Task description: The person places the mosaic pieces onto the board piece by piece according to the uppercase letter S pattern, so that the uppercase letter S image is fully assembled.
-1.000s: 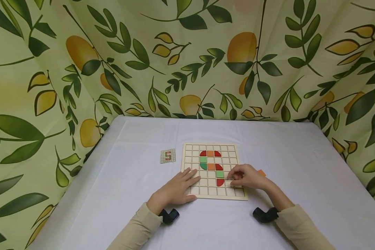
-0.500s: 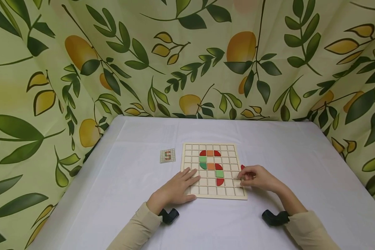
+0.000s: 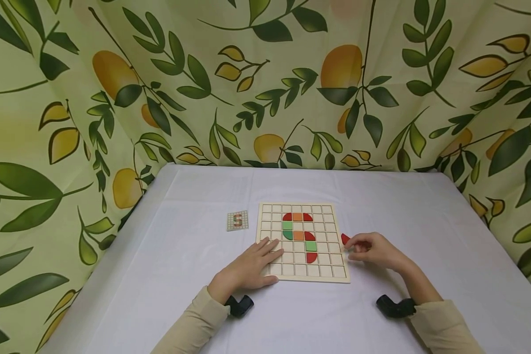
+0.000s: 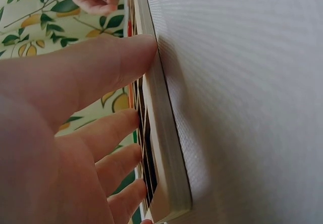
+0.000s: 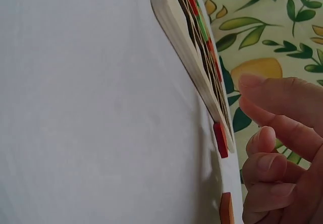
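Observation:
A square wooden grid board [image 3: 332, 273] lies on the table, bearing red, orange and green tiles in a winding pattern. My left hand [image 3: 250, 268] rests on its lower left part with the fingers spread. In the left wrist view the thumb [image 4: 116, 57] lies over the board's near edge. Just off the board's right edge is my right hand [image 3: 373, 251], its fingers loosely bent. No piece shows between thumb and index finger in the right wrist view. A loose red tile [image 3: 345, 238] lies by that hand, partly covered; an orange tile [image 5: 226, 209] shows in the right wrist view.
A small pattern card [image 3: 237, 221] lies left of the board, printed with a similar coloured figure on a grid. White cloth [image 3: 203, 191] covers the table. A leaf-and-fruit patterned curtain [image 3: 265, 98] hangs behind and along the sides.
My right hand has moved right, from over the board to just past its right edge, and the loose red tile has come into view. The left hand has stayed put.

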Demonstrator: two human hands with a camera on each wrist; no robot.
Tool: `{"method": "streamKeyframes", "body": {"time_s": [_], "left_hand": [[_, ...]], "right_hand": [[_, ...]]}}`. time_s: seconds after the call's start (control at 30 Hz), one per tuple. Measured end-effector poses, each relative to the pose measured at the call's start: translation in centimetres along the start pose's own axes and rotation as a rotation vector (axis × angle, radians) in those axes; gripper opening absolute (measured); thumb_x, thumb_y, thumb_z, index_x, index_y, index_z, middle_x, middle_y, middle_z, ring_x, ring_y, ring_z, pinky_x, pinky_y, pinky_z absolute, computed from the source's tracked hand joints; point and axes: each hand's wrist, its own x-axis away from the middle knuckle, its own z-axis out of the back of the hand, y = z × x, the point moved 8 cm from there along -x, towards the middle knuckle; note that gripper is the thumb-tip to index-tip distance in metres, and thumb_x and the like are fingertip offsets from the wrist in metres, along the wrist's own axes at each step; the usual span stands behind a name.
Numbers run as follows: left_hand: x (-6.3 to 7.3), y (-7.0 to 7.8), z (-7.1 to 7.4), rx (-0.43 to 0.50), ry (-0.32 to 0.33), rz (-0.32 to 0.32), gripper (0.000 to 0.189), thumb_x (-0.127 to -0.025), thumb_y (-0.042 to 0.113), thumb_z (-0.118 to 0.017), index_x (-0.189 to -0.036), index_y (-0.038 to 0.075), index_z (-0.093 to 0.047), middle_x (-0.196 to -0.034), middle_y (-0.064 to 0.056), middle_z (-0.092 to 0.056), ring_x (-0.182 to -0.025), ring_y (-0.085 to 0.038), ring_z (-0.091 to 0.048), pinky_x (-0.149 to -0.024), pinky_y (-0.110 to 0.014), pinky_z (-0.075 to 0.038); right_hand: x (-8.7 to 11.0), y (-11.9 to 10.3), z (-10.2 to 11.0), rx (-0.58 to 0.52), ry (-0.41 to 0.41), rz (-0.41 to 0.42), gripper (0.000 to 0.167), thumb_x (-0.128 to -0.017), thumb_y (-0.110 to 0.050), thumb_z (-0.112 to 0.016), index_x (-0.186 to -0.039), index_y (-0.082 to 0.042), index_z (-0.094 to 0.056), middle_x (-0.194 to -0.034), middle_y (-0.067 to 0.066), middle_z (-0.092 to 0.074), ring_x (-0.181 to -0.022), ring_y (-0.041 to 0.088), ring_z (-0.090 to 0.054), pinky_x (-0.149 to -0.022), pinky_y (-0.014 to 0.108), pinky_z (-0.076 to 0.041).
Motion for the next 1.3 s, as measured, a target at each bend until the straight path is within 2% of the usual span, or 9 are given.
{"method": "streamKeyframes", "body": {"time_s": [0.33, 0.77, 1.13, 1.3], "left_hand": [[0.0, 0.1, 0.0, 0.005, 0.000, 0.004, 0.064, -0.091, 0.036, -0.061, -0.149, 0.017, -0.038, -0.161, -0.006, -0.028, -0.152, -0.029, -0.020, -0.124, -0.046, -0.024], [0.0, 0.0, 0.0, -0.008, 0.001, 0.006, 0.065, -0.091, 0.037, -0.061, -0.149, 0.018, -0.038, -0.161, -0.005, -0.028, -0.152, -0.028, -0.020, -0.124, -0.045, -0.024], [0.1, 0.2, 0.2, 0.005, 0.009, -0.003, 0.065, -0.091, 0.035, -0.062, -0.149, 0.017, -0.038, -0.161, -0.006, -0.029, -0.152, -0.030, -0.020, -0.124, -0.046, -0.024], [0.2, 0.2, 0.2, 0.017, 0.007, -0.002, 0.065, -0.091, 0.035, -0.062, -0.149, 0.017, -0.038, -0.161, -0.006, -0.028, -0.152, -0.029, -0.020, -0.124, -0.046, -0.024]], "right_hand": [[0.2, 1.0, 1.0, -0.028, 0.019, -0.005, 0.020, -0.078, -0.009, -0.077, -0.093, 0.002, -0.070, -0.069, -0.007, -0.050, -0.062, -0.002, -0.042, -0.052, 0.016, -0.037], [0.6, 2.4, 2.5, 0.000, 0.066, -0.080, 0.024, -0.077, -0.011, -0.078, -0.097, 0.002, -0.071, -0.072, 0.000, -0.051, -0.064, 0.001, -0.042, -0.053, 0.017, -0.037], [1.0, 3.3, 3.3, 0.029, 0.083, -0.083, 0.027, -0.077, -0.009, -0.078, -0.100, 0.002, -0.071, -0.080, 0.003, -0.053, -0.069, 0.000, -0.041, -0.055, 0.017, -0.036], [1.2, 3.7, 3.4, 0.028, 0.071, -0.093, 0.030, -0.077, -0.009, -0.077, -0.103, 0.004, -0.070, -0.079, 0.002, -0.051, -0.068, 0.000, -0.041, -0.054, 0.017, -0.037]]}}
